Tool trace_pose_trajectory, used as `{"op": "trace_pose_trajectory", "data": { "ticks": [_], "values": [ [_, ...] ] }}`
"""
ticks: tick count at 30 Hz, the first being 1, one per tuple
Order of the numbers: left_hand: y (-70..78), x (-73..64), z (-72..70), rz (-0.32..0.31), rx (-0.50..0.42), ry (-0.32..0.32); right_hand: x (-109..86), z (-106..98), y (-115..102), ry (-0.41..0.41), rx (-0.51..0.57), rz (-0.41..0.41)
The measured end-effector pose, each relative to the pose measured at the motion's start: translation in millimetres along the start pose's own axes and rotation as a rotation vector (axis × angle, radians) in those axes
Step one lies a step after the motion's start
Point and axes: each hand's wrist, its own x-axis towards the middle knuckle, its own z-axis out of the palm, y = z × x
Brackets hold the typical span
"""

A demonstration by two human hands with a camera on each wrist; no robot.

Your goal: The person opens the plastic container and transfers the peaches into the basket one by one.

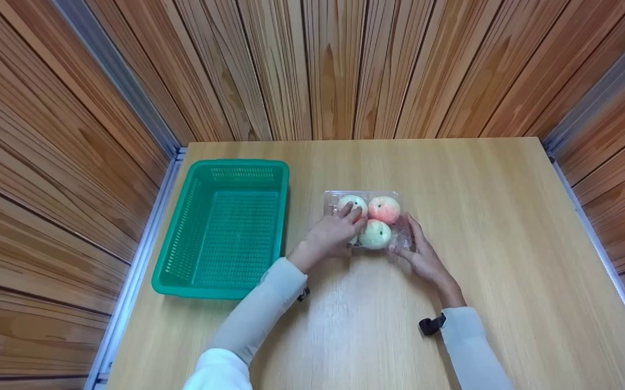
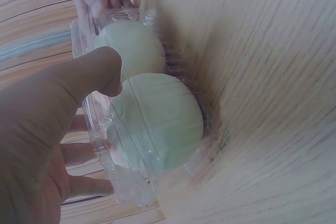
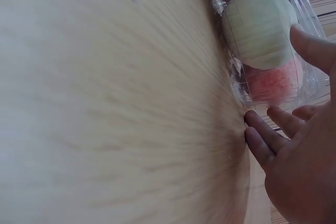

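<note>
A clear plastic clamshell box lies on the table, with several pale green and pink peaches inside. Over its left end my left hand spreads its fingers across the top, partly covering the peaches there. In the left wrist view the left thumb bends over the near upper edge, while straight fingers rest along the lid. My right hand stands at the box's right end, thumb at the near corner, fingers along the side. The right wrist view has those fingers fairly straight, low beside the tabletop.
To the left of the box sits a green plastic basket with slotted walls and no contents, close to my left forearm. The wooden table is bounded by wood-plank walls at the back and sides, with metal rails at the corners.
</note>
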Motion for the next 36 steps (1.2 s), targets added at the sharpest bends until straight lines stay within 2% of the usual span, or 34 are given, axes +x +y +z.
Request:
{"op": "trace_pose_trajectory", "data": {
  "ticks": [11,22,36],
  "values": [
    [2.6,0.4,-0.7,0.005,0.013,0.018,0.2,3.6,-3.4,-0.012,0.063,-0.030],
    [2.9,0.9,0.4,0.028,0.054,0.086,-0.7,4.1,-6.5,0.002,0.091,-0.006],
    [3.1,1.6,-2.5,0.017,0.015,0.040,-1.7,5.4,-5.0,0.017,0.119,0.016]
  ]
}}
